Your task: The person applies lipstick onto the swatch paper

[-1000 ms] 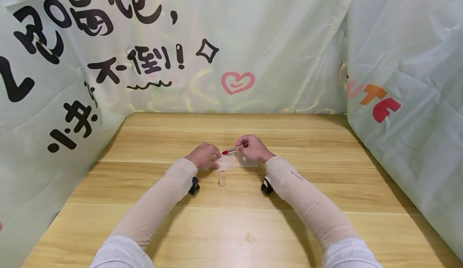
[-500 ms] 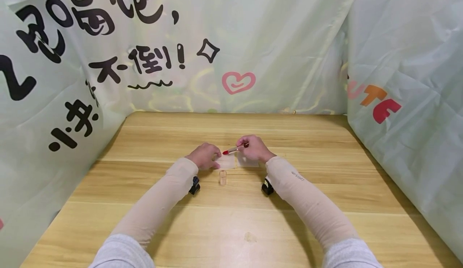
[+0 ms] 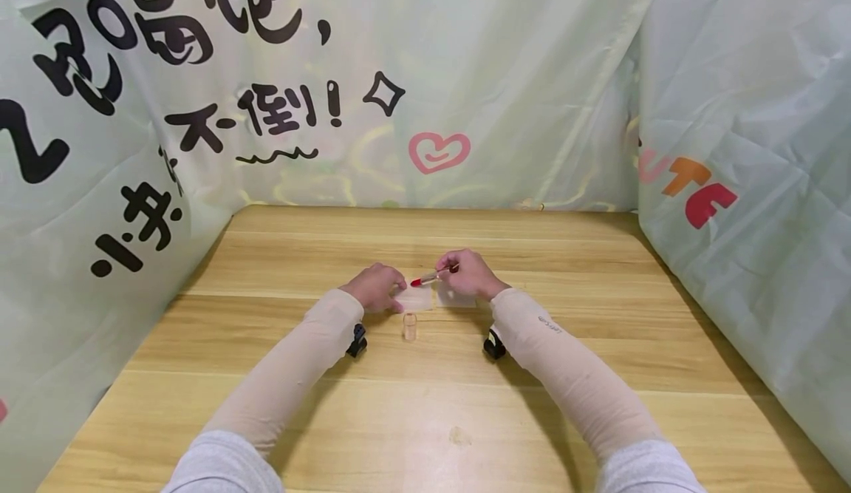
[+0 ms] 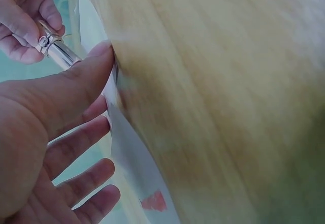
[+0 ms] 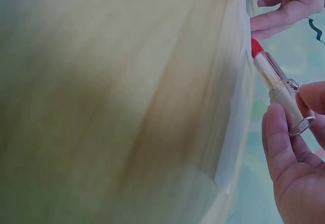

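My right hand (image 3: 468, 273) grips a lipstick (image 5: 277, 79) by its base, its bullet bare and red. The red tip (image 3: 417, 282) points left and meets the left sheet of white paper (image 3: 417, 298) in the head view. On that sheet's left part rests my left hand (image 3: 377, 287), thumb and fingers spread and fairly straight. A red mark (image 4: 155, 201) shows on the paper beyond its fingers in the left wrist view. A second white sheet (image 3: 456, 298) lies under my right hand, partly hidden by it. Nearer to me is a clear pinkish cap (image 3: 410, 327).
The wooden table (image 3: 425, 412) extends around the hands on all sides. A pale cloth curtain (image 3: 518, 94) with printed characters closes off the back, and cloth also hangs at the left and right. Black wrist cameras (image 3: 493, 344) sit below both wrists.
The lipstick tip has edged very slightly right and toward me on the paper, with the right hand following. The left hand, both sheets and the cap keep their places.
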The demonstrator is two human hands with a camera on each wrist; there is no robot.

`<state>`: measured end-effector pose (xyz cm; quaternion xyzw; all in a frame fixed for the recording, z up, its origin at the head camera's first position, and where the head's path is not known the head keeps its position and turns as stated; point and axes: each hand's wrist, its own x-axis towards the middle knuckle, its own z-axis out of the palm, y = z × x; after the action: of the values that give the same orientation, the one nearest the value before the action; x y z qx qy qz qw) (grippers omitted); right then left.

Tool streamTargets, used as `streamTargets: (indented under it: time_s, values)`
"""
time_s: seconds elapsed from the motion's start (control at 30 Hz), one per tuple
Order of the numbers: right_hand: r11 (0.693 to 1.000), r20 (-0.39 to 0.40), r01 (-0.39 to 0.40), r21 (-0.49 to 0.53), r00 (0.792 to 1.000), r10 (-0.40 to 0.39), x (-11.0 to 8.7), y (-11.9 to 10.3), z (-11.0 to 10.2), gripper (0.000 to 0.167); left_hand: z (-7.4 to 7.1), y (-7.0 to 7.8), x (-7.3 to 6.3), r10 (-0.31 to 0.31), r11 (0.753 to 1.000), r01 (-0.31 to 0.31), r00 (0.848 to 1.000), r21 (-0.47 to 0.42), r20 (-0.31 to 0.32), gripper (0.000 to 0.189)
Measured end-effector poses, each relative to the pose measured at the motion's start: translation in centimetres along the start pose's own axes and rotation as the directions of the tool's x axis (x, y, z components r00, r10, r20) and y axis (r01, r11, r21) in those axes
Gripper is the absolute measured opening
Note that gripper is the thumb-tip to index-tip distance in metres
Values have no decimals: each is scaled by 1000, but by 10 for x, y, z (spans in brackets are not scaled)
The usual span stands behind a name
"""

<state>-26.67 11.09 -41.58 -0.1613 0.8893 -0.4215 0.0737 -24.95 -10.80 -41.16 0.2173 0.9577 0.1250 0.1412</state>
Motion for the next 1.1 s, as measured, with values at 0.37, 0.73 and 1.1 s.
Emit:
streamTargets:
  time_s: [0.37, 0.73, 1.1]
  values:
    - [999, 17, 43, -26, 999, -43, -2, 0, -3, 11, 1, 0, 1, -4, 1000, 4, 1000, -2, -8, 44]
    - [998, 28, 41, -51, 999, -40, -4, 0, -3, 12, 0, 1, 0, -6, 1000, 6, 1000, -7, 3, 44]
    - [997, 46, 49, -66, 998, -46, -7, -2, -6, 12, 0, 0, 1, -21, 1000, 21, 1000, -12, 18, 45]
